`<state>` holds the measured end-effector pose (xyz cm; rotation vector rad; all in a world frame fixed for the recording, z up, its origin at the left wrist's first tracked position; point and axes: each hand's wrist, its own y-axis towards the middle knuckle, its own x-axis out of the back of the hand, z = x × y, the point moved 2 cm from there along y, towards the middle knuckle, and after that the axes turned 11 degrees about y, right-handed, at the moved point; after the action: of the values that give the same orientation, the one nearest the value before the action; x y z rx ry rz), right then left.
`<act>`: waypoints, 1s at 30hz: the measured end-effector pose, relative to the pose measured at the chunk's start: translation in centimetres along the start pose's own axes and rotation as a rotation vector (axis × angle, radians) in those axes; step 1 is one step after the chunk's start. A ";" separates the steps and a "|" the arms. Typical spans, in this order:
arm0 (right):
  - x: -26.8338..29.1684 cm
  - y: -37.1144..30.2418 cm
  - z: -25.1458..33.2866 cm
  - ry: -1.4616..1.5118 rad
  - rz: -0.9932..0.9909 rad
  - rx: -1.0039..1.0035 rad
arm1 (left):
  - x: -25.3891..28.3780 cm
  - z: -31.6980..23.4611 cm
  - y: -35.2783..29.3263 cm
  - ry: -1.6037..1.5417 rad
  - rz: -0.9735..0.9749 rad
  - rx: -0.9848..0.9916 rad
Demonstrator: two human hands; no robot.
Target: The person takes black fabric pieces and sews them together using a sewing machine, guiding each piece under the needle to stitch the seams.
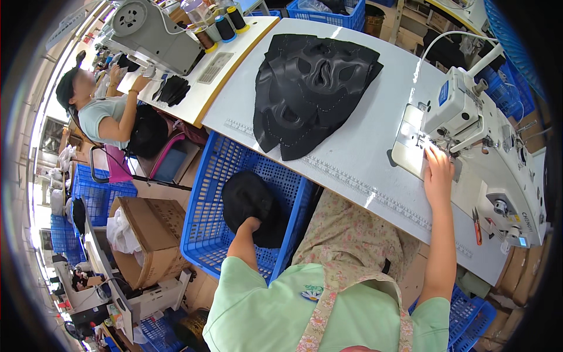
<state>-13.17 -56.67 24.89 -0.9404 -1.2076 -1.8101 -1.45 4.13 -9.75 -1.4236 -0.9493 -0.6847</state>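
Observation:
My left hand [252, 224] reaches down into a blue plastic basket [197, 226] and grips a rounded black fabric piece [246, 196], cap-like in shape; its fingertips are hidden by the cloth. On the right, my right hand [438, 165] rests by the needle area of a white sewing machine [463, 105]. Its fingers are stretched out over the shiny plate, and I see nothing held in them. A pile of black sheet pieces [314, 88], with eye- and mouth-shaped cut-outs and stitched lines, lies flat on the white table [399, 64].
Red-handled snips [477, 227] lie near the machine's base. At left, another person [108, 111] works at a second sewing machine [149, 38], with thread cones [224, 28] and black pieces [173, 90] nearby. A cardboard box [161, 243] stands left of the basket.

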 end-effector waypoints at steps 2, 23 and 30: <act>0.3 -0.2 -0.3 0.001 -0.010 -0.001 | 1.0 0.2 -1.8 -0.051 0.350 0.092; 1.2 0.5 0.4 0.115 0.035 -0.072 | 35.4 -16.9 -6.2 -0.630 -1.163 -0.469; 0.1 0.4 0.2 0.126 0.044 -0.057 | 40.2 -31.9 -8.0 -0.021 -0.878 -0.617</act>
<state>-12.81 -56.60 25.20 -0.8639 -1.0547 -1.8487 15.51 -22.02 31.84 -1.4945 -1.4697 -1.7273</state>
